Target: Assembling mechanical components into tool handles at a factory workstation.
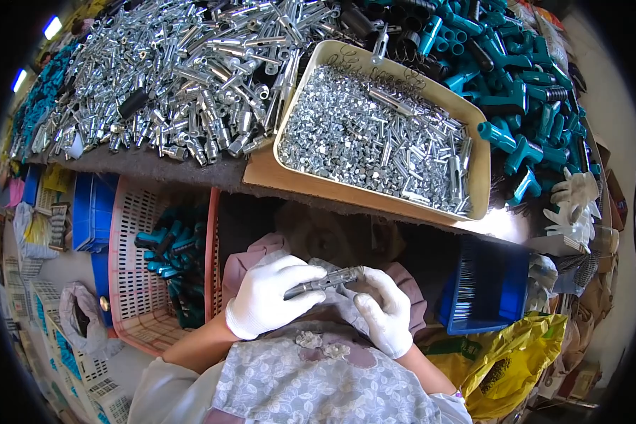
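My left hand (272, 293), in a white glove, is closed around a slotted silver metal tube (326, 280) and holds it nearly level above my lap. At the tube's right end are the fingertips of my gloved right hand (387, 311), pinching it there; whether they also hold a small part is too fine to make out. Beyond both hands, on the bench edge, rests a cream tray (482, 169) of small silver nuts and short pins. Dark thin springs (403, 74) lie along its far rim.
A large heap of silver tubes (191, 71) covers the bench at left, teal tool housings (523, 92) at right. Below stand a pink perforated crate (138, 283) with teal housings, a blue bin (484, 321) and a yellow bag (516, 367). White gloves (572, 201) lie at the bench's right end.
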The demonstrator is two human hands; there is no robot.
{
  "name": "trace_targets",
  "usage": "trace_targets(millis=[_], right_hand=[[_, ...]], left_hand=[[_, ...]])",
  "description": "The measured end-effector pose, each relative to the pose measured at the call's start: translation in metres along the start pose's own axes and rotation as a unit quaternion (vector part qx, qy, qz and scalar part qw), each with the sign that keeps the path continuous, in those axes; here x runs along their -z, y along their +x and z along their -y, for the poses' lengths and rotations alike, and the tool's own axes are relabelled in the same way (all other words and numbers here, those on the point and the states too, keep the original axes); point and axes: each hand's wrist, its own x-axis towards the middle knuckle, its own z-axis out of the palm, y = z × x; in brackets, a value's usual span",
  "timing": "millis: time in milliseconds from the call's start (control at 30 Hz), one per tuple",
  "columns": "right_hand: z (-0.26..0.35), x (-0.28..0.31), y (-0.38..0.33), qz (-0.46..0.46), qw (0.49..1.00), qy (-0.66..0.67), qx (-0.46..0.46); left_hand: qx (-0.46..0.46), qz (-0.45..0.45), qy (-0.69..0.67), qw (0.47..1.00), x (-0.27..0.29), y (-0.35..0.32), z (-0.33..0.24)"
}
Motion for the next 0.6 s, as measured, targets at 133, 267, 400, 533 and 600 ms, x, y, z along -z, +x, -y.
trace_targets(millis=[133,267,400,533,600], right_hand=[[0.024,0.000,0.009,0.014,0.995,0.044,-0.093],[0.034,0.008,0.017,0.047,0.985,0.049,-0.160],[0.032,0.026,0.020,0.096,0.969,0.122,-0.191],[0.024,0.043,0.029,0.173,0.949,0.143,-0.222],[0.016,0.045,0.029,0.189,0.949,0.144,-0.208]], left_hand=[[-0.035,-0.010,0.071,0.997,-0.002,0.002,0.001],[-0.086,-0.006,0.136,0.987,-0.005,0.006,0.005],[-0.109,0.023,0.152,0.982,-0.006,0.009,0.007],[-0.110,0.039,0.120,0.986,0.001,0.005,0.011],[-0.104,0.045,0.097,0.989,0.002,0.004,0.010]])
